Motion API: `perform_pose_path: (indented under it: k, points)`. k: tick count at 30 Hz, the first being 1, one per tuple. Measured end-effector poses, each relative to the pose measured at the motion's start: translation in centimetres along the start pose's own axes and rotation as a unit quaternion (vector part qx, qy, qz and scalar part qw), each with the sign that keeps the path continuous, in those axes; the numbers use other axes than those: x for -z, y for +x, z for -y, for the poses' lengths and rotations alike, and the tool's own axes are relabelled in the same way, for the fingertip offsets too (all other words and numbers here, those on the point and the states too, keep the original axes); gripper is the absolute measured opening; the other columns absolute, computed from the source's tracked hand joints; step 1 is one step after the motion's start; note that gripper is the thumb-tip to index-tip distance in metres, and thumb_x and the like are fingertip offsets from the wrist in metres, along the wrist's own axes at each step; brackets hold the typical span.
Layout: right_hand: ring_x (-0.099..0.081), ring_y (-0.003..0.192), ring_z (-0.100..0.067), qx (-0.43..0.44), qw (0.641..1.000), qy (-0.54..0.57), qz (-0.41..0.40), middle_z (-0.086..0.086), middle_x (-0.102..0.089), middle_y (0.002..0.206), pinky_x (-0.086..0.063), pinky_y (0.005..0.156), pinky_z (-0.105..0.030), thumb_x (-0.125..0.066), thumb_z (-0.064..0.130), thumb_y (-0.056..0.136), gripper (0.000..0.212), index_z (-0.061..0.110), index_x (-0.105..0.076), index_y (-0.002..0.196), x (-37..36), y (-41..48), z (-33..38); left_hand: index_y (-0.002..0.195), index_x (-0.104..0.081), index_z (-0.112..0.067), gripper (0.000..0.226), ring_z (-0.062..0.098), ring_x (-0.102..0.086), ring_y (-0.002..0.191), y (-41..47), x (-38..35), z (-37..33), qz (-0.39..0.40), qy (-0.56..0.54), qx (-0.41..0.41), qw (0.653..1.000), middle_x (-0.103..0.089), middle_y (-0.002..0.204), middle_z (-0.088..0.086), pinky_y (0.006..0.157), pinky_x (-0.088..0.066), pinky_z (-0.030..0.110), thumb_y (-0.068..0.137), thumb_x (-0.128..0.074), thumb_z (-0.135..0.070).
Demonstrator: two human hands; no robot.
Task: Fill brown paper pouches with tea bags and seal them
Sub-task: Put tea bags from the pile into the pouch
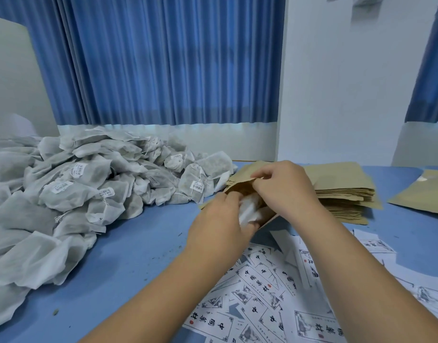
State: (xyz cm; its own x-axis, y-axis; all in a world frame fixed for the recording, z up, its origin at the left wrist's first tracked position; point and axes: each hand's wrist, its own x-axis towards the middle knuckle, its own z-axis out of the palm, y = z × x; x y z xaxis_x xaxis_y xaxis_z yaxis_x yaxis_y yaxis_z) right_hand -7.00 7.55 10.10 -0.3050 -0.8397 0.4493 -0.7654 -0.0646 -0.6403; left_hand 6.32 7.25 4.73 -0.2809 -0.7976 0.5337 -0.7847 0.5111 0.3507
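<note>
Gripping tea bags [247,212], left hand [219,220] sits in the pouch [240,180] mouth; right hand [284,186] pinches its rim

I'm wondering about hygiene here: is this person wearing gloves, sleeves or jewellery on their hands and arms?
No. The left hand and right hand are bare: no gloves, rings or watch visible. The left forearm and right forearm are bare too; no sleeve comes into view.

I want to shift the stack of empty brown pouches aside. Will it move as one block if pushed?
Probably not: the stack is loose flat paper, its edges fanned unevenly, so upper pouches would likely slide off. Each looks thin, light and floppy. The table looks smooth, so the bottom should glide.
</note>
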Motion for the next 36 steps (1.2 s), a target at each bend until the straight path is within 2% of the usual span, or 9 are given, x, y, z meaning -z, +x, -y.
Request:
perform_pose_path:
  k: [5, 8, 12, 17, 21, 25, 28, 32, 36]
  points:
    - [-0.063, 0.08, -0.018, 0.008, 1.0, 0.015, -0.008, 0.007, -0.07, 0.078, -0.055, 0.074, -0.036, -0.057, 0.018, 0.078, 0.02, 0.028, -0.074, 0.076, -0.2, -0.2, 0.5, 0.101, -0.066, -0.022, 0.019, 0.017, -0.054, 0.093, 1.3, -0.2, -0.5, -0.046, 0.05, -0.039, 0.997, -0.054, 0.104, -0.006, 0.063, -0.041, 0.029, 0.089, -0.057, -0.033]
    - [-0.063, 0.085, -0.02, 0.023, 1.0, 0.011, -0.012, 0.006, -0.072, 0.085, -0.054, 0.077, -0.036, -0.056, 0.017, 0.077, 0.022, 0.027, -0.075, 0.08, -0.4, -0.4, 0.8, 0.089, -0.063, -0.021, 0.015, 0.018, -0.054, 0.091, 2.2, -0.5, -1.4, -0.036, 0.176, -0.07, 0.981, -0.059, 0.093, -0.005, 0.054, -0.025, 0.027, 0.091, -0.055, -0.033]
    - [-0.064, 0.09, -0.027, 0.025, 0.999, 0.036, -0.009, -0.007, -0.072, 0.089, -0.055, 0.079, -0.042, -0.057, 0.012, 0.076, 0.02, 0.015, -0.075, 0.084, -0.3, -0.2, 0.8, 0.076, -0.043, -0.022, 0.02, 0.018, -0.047, 0.068, 3.6, -0.8, -2.1, 0.022, 0.196, -0.051, 0.979, -0.064, 0.094, -0.001, 0.056, -0.029, 0.028, 0.09, -0.056, -0.015]
    - [-0.063, 0.089, -0.028, 0.043, 0.998, 0.035, -0.008, -0.009, -0.072, 0.087, -0.055, 0.078, -0.044, -0.052, 0.012, 0.075, 0.023, 0.013, -0.075, 0.081, -0.2, -0.2, 0.9, 0.112, -0.058, -0.012, 0.019, 0.021, -0.06, 0.105, 5.5, -1.1, -2.0, 0.073, 0.211, -0.044, 0.974, -0.064, 0.113, 0.004, 0.077, -0.04, 0.025, 0.097, -0.047, -0.009]
    - [-0.062, 0.086, -0.025, 0.055, 0.997, 0.051, -0.017, -0.004, -0.071, 0.082, -0.054, 0.078, -0.043, -0.054, 0.013, 0.077, 0.021, 0.016, -0.074, 0.081, -0.6, -0.4, 0.8, 0.105, -0.06, -0.007, 0.018, 0.029, -0.061, 0.092, 4.7, -0.7, -1.5, 0.074, 0.067, -0.04, 0.994, -0.055, 0.089, 0.007, 0.067, -0.037, 0.03, 0.093, -0.048, -0.013]
    - [-0.063, 0.087, -0.023, 0.054, 0.998, 0.036, -0.016, 0.001, -0.072, 0.085, -0.053, 0.079, -0.038, -0.055, 0.017, 0.079, 0.023, 0.022, -0.075, 0.088, -1.3, -0.5, 0.6, 0.097, -0.062, -0.004, 0.014, 0.023, -0.052, 0.087, 3.1, 1.1, 0.8, 0.031, -0.066, -0.123, 0.99, -0.054, 0.091, 0.006, 0.074, -0.042, 0.033, 0.087, -0.052, -0.007]
    - [-0.061, 0.088, -0.02, 0.051, 0.998, 0.021, -0.012, 0.006, -0.071, 0.087, -0.052, 0.08, -0.037, -0.057, 0.02, 0.08, 0.024, 0.027, -0.075, 0.093, -2.1, -0.9, 0.6, 0.108, -0.068, -0.016, 0.027, 0.017, -0.057, 0.098, 2.0, 3.0, 3.3, 0.02, -0.058, -0.143, 0.988, -0.065, 0.104, 0.0, 0.086, -0.046, 0.031, 0.086, -0.054, -0.01]
    - [-0.06, 0.083, -0.019, 0.054, 0.998, 0.016, 0.003, 0.008, -0.067, 0.081, -0.052, 0.078, -0.036, -0.059, 0.021, 0.08, 0.023, 0.027, -0.074, 0.096, -3.2, -1.6, 0.8, 0.096, -0.066, -0.023, 0.019, 0.021, -0.059, 0.093, 1.5, 5.6, 8.0, -0.024, 0.094, -0.016, 0.995, -0.061, 0.097, -0.005, 0.069, -0.043, 0.031, 0.09, -0.048, -0.023]
    - [-0.059, 0.078, -0.016, 0.064, 0.998, 0.002, 0.013, 0.011, -0.064, 0.078, -0.051, 0.073, -0.035, -0.061, 0.024, 0.081, 0.019, 0.029, -0.074, 0.094, -3.9, -1.9, 0.9, 0.115, -0.059, -0.019, 0.027, 0.026, -0.05, 0.111, 1.8, 7.2, 13.2, 0.085, 0.38, 0.1, 0.915, -0.051, 0.118, 0.005, 0.075, -0.038, 0.034, 0.091, -0.046, -0.017]
